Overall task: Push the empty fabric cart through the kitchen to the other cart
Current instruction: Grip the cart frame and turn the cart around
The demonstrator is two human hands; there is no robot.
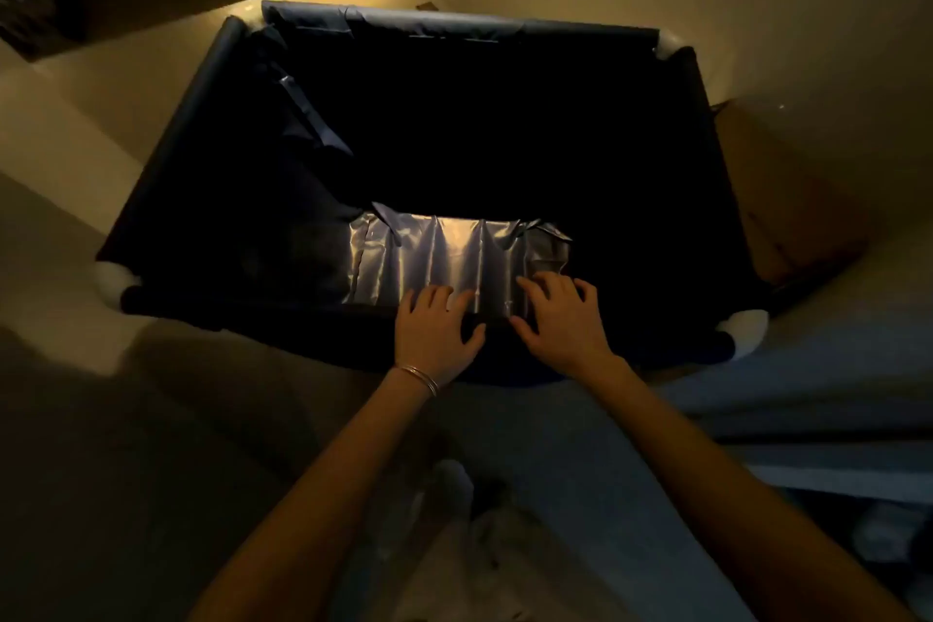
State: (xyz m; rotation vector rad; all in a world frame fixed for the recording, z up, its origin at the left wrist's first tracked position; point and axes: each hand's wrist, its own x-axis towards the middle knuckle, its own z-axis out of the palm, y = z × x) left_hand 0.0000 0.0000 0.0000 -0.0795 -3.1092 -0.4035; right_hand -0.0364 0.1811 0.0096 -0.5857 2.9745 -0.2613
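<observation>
- Fabric cart [505,126] fills the middle of the frame: a dark, deep bin whose rim is wrapped in dark cloth, with white corner fittings [113,275] showing at lower left, lower right and upper right.
- Its inside is mostly black shadow; you cannot make out the bottom or any contents.
- A patch of grey tape strips [444,258] lies on the near wall, just under the near rim, and catches the light.
- More grey tape [439,23] runs along the far rim at the top of the frame.
- Your left hand [436,328] rests on the near rim, fingers spread and laid over the edge onto the taped patch, thumb on the near side; it presses rather than clenches.
- Thin bangles [419,376] circle your left wrist.
- Your right hand [560,318] sits just beside the left one on the same rim, fingers curled loosely over the edge onto the tape.
- A brown cardboard box [787,197] stands against the cart's right side.
- Pale floor [75,126] surrounds the cart on the left and top.
</observation>
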